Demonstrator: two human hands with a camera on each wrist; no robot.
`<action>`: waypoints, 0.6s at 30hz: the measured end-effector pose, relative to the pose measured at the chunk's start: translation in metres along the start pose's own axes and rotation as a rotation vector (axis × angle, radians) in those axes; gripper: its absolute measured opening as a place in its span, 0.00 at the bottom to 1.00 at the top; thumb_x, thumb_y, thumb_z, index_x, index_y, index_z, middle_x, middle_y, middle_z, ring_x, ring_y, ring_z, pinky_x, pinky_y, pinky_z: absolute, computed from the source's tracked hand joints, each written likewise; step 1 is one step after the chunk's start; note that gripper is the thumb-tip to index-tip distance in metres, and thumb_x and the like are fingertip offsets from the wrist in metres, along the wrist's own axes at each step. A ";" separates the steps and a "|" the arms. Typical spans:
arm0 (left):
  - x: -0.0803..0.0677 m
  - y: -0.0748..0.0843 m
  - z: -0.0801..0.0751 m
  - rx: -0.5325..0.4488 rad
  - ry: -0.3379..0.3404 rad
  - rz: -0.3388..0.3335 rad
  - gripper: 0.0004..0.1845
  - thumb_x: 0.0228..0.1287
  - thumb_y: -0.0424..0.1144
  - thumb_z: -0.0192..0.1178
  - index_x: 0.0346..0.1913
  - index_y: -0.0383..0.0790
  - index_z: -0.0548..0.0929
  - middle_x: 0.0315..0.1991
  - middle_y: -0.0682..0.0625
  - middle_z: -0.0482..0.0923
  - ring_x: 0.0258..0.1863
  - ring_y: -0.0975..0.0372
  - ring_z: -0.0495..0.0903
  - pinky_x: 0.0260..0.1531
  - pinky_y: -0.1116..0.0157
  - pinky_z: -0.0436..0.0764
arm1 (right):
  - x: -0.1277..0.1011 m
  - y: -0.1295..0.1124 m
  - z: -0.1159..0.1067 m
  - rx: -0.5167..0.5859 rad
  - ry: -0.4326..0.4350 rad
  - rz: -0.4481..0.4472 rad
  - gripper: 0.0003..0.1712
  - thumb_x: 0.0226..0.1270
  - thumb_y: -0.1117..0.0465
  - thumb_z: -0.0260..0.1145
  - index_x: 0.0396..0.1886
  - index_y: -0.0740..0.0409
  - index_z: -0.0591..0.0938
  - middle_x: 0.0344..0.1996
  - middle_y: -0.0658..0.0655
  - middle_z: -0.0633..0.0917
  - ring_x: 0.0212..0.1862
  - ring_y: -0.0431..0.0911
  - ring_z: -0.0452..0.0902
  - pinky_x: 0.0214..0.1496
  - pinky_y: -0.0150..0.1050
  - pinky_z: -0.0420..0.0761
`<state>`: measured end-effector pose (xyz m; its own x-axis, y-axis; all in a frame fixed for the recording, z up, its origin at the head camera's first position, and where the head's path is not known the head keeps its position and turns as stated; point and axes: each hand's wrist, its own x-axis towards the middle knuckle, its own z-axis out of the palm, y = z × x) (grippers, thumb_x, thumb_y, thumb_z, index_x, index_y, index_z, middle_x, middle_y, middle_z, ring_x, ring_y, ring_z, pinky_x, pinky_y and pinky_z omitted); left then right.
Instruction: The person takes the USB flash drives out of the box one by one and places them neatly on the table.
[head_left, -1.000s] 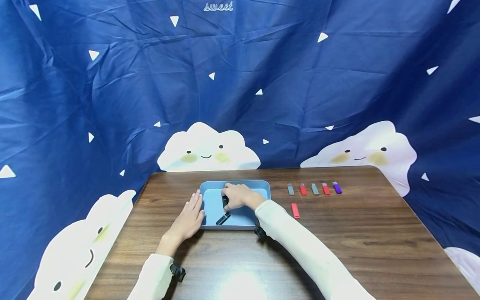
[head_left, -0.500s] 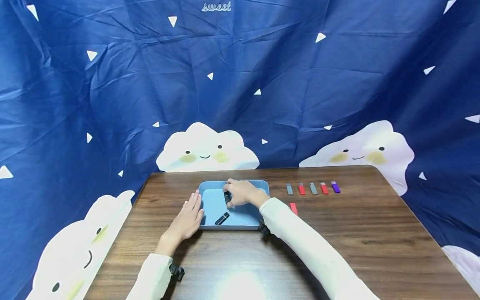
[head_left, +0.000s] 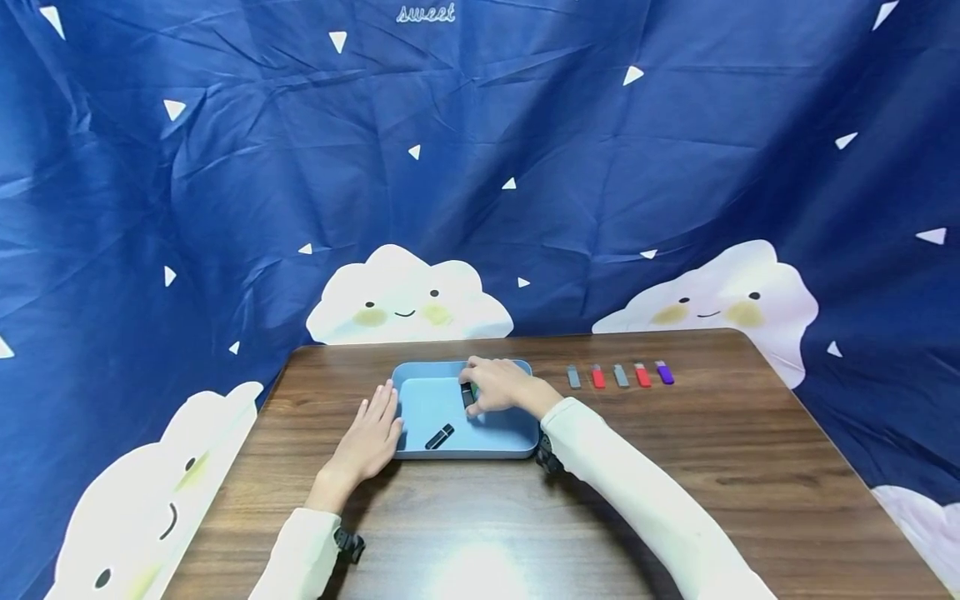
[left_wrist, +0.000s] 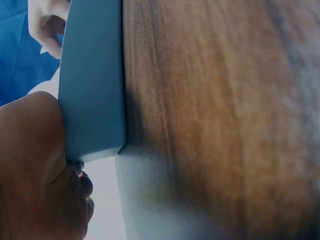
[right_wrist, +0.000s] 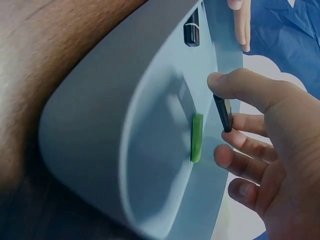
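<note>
Thumb and fingers of my right hand (head_left: 502, 385) pinch a black USB stick (right_wrist: 222, 112) above the floor of a light blue tray (head_left: 420, 400). Just beside it, a green USB stick (right_wrist: 197, 137) rests in the tray, mostly hidden by the hand in the head view. Another black USB stick (head_left: 439, 436) with a silver band lies slanted near the tray's front. My left hand (head_left: 367, 437) rests with extended fingers against the tray's left side; in the left wrist view, its thumb touches the tray wall (left_wrist: 95, 90).
To the right of the tray, several USB sticks stand in a row on the wooden table (head_left: 712, 467): grey (head_left: 573, 377), red (head_left: 597, 377), and at the end purple (head_left: 665, 373). A blue curtain with clouds (head_left: 411, 296) hangs behind the table.
My right hand has shifted rightward over the tray with the black USB stick. The lone red stick right of the tray is now covered by the right sleeve. My left hand stays in place.
</note>
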<state>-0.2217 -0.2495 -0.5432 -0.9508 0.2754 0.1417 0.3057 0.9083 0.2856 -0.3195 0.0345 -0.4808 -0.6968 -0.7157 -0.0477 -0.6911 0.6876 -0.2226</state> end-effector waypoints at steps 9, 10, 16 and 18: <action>0.000 0.006 -0.004 -0.030 -0.004 -0.010 0.33 0.85 0.41 0.42 0.82 0.23 0.57 0.86 0.32 0.49 0.85 0.38 0.50 0.83 0.35 0.53 | -0.020 0.007 -0.008 -0.008 0.026 0.006 0.35 0.65 0.42 0.78 0.69 0.49 0.83 0.57 0.51 0.81 0.38 0.45 0.77 0.41 0.44 0.82; 0.000 0.006 -0.004 -0.029 -0.003 -0.014 0.33 0.85 0.41 0.42 0.82 0.23 0.57 0.86 0.32 0.49 0.86 0.38 0.50 0.83 0.36 0.53 | -0.022 0.008 -0.009 -0.011 0.027 0.008 0.35 0.65 0.42 0.78 0.69 0.49 0.83 0.56 0.51 0.81 0.36 0.44 0.76 0.40 0.43 0.81; -0.001 0.006 -0.003 -0.023 -0.001 -0.016 0.33 0.85 0.41 0.41 0.82 0.22 0.57 0.86 0.32 0.49 0.85 0.37 0.51 0.83 0.35 0.53 | -0.036 0.013 -0.015 -0.003 0.047 0.019 0.35 0.64 0.42 0.78 0.68 0.49 0.84 0.57 0.51 0.81 0.34 0.44 0.75 0.40 0.44 0.80; -0.001 0.006 -0.003 -0.023 -0.001 -0.016 0.33 0.85 0.41 0.41 0.82 0.23 0.56 0.86 0.32 0.48 0.85 0.37 0.51 0.83 0.36 0.53 | -0.041 0.015 -0.017 -0.005 0.053 0.026 0.35 0.63 0.42 0.78 0.68 0.49 0.84 0.58 0.51 0.81 0.33 0.45 0.76 0.39 0.44 0.81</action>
<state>-0.2191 -0.2452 -0.5386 -0.9555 0.2618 0.1358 0.2919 0.9051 0.3091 -0.3049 0.0767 -0.4656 -0.7240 -0.6898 -0.0015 -0.6731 0.7069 -0.2175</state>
